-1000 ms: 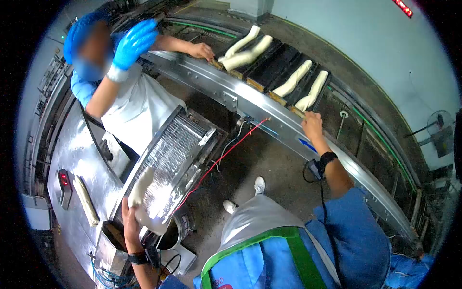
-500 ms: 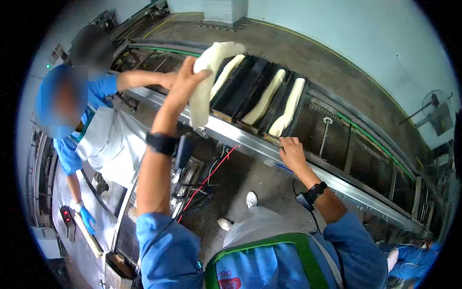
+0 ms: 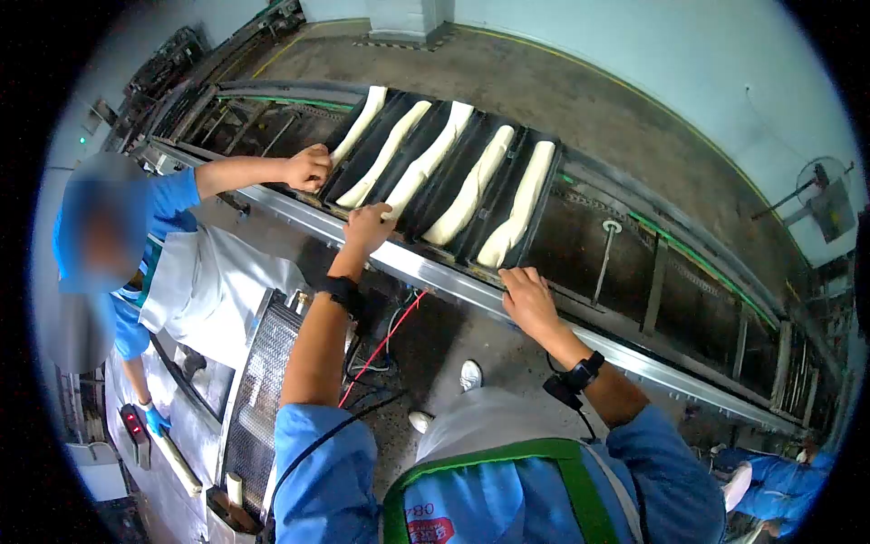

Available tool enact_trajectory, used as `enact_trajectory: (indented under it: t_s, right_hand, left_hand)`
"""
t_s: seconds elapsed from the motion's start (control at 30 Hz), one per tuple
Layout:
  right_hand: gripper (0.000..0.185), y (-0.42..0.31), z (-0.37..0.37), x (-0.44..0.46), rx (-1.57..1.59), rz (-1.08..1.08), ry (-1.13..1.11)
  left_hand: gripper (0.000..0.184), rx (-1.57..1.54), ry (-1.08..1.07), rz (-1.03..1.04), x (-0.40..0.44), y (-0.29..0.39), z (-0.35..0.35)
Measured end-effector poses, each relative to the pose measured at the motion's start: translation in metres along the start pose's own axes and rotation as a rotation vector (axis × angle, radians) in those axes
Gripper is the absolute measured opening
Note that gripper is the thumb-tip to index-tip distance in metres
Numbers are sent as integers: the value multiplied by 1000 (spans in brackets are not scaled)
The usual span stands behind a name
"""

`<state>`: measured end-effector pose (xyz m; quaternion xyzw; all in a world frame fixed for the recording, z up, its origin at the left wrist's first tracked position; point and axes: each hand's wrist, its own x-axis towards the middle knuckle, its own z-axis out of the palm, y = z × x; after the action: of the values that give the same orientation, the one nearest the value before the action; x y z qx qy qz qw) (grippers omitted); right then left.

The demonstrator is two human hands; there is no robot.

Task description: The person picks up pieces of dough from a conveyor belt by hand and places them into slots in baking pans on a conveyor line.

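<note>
Long pale dough strips [image 3: 469, 186] lie lengthwise in the black slots of a baking tray [image 3: 460, 238] on the conveyor. My left hand [image 3: 367, 228] is at the tray's front rim, its fingers curled over the edge beside the lower end of the middle dough strip [image 3: 430, 161]. That strip looks slightly twisted. At the tray's front right corner, my right hand [image 3: 533, 301] has its fingers hooked on the rim, just below the rightmost dough strip [image 3: 521, 204]. The undersides of my fingers are hidden.
A co-worker's hand [image 3: 308, 169] is at the tray's left end; their blue-gloved hand [image 3: 158, 421] is by a dough strip [image 3: 177, 461] on the metal table [image 3: 127, 376]. The conveyor's steel rail [image 3: 426, 272] runs before me. A red cable [image 3: 385, 344] hangs below.
The dough strip my left hand held up now lies in the tray, and that hand has come down to the rim. More slots hold dough; the tray appears shifted slightly left.
</note>
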<state>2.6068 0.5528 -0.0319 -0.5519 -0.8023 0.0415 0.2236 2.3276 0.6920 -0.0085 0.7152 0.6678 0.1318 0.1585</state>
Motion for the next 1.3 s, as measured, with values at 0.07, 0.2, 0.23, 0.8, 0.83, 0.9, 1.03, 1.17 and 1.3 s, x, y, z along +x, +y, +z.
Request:
enact_trajectory:
  t_s: [0.07,0.2,0.23,0.8,0.83,0.9,1.03,1.17,1.3]
  right_hand:
    - [35,3,4,4,-7,-9,-6]
    - [34,4,15,13,-11,1,2]
    - [33,6,18,14,-17,3,16]
    - [25,19,30,29,2,-59,47]
    - [25,21,30,29,15,-67,53]
    - [25,21,32,30,35,-59,30]
    - [35,19,39,29,208,12,-70]
    - [53,21,25,4,268,11,-54]
    - [52,48,10,-45,273,72,-1]
  left_hand:
    - [37,161,7,-43,-3,16,-3]
    - [35,269,186,105,23,13,23]
    - [36,274,177,78,34,12,29]
    - [27,538,-88,159,125,39,39]
    - [27,542,-88,159,124,38,41]
    - [18,497,-67,105,125,31,43]
    - [20,554,84,160,116,21,48]
    - [31,568,233,138,84,44,39]
    - [30,267,239,304,16,70,43]
